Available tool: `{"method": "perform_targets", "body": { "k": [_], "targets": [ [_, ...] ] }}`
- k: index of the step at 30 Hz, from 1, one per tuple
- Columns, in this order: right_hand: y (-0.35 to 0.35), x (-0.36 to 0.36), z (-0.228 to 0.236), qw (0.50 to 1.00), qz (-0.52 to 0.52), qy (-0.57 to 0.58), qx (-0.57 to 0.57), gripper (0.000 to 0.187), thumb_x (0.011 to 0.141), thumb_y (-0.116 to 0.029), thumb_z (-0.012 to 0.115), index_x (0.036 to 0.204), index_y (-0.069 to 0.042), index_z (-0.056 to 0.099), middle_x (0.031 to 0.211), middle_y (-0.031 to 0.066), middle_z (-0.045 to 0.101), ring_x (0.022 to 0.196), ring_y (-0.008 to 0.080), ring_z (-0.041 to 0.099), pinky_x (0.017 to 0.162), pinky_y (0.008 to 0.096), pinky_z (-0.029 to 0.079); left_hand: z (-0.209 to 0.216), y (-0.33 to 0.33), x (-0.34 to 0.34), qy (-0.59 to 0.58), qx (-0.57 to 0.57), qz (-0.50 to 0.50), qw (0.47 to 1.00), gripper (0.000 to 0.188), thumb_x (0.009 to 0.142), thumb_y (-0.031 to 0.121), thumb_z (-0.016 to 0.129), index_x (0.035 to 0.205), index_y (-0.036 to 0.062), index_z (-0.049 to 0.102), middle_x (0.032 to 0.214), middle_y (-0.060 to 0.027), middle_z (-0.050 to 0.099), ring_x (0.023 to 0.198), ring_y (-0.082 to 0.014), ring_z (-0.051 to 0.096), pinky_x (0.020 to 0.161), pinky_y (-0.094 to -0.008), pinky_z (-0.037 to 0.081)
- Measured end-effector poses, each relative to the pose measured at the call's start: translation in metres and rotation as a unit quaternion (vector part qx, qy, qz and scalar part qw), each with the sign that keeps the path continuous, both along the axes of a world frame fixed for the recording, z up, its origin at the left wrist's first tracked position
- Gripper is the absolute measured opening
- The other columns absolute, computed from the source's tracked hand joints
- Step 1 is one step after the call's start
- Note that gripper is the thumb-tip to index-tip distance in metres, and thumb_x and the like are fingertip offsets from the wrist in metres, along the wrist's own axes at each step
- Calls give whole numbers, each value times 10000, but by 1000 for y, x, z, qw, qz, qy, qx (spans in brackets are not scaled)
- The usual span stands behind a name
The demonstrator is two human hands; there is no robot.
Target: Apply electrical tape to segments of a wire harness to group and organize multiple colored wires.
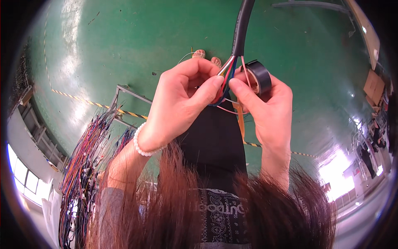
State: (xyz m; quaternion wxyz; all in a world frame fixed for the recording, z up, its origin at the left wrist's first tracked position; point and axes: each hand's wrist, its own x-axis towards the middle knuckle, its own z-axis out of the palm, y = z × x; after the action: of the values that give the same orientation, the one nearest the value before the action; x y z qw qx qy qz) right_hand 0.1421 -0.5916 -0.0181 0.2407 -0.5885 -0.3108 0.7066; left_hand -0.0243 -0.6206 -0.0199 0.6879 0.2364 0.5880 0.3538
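A thick black sheathed cable (242, 31) comes down from the top of the view, and thin coloured wires (227, 74) fan out of its cut end. My left hand (188, 89) pinches some of these wires between thumb and fingers. Beside it, my right hand (265, 97) holds a roll of black tape (262, 75) in its curled fingers, its thumb tip against the wire bundle. One pink wire (245, 68) runs apart from the rest, past the tape roll. Loops of wire hang below the hands; their ends are partly hidden.
Bundles of many-coloured wires (89, 151) hang at the left by a grey metal frame (132, 96). Yellow-black striped tape (78, 96) marks the green floor (137, 37). A cardboard piece (373, 86) and clutter stand at the far right. Long hair hangs into the lower view.
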Motion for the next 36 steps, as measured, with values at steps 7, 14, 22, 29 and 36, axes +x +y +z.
{"method": "perform_targets", "body": {
  "k": [7,14,22,29,36],
  "targets": [
    [8,13,-8,961,-19,221,-166,179,857,-166,640,927,-8,590,768,-38,540,545,38,425,476,197,334,5,-2,-2,37,20,-1,999,102,914,72,616,931,-18,570,832,13,589,774,-37,571,672,-185,469],
    [3,12,-6,973,-27,178,-148,238,846,-254,623,909,-34,557,860,-10,558,582,94,506,541,223,445,14,-1,-3,-8,19,14,1000,128,879,54,654,951,-19,576,857,-6,614,782,-41,577,699,-195,492],
    [2,16,-10,956,-47,239,-166,330,905,-237,629,1070,47,606,791,95,669,598,155,653,596,279,557,11,-2,-5,-48,-23,30,998,172,850,45,696,967,-11,583,873,7,620,774,-25,564,691,-179,478],
    [-2,4,-5,959,-90,217,-156,220,897,-129,654,1025,47,621,780,81,668,526,144,629,503,275,546,13,-4,-4,-22,-14,5,1000,188,870,55,674,1003,-24,567,878,-24,617,778,-71,590,691,-212,482],
    [-13,-15,-2,997,-51,6,51,123,841,-67,715,898,16,643,845,25,633,598,71,574,548,212,489,8,-16,4,-11,22,25,999,285,848,142,717,1022,-22,562,911,-27,625,817,-64,577,728,-217,485]
  ]
}}
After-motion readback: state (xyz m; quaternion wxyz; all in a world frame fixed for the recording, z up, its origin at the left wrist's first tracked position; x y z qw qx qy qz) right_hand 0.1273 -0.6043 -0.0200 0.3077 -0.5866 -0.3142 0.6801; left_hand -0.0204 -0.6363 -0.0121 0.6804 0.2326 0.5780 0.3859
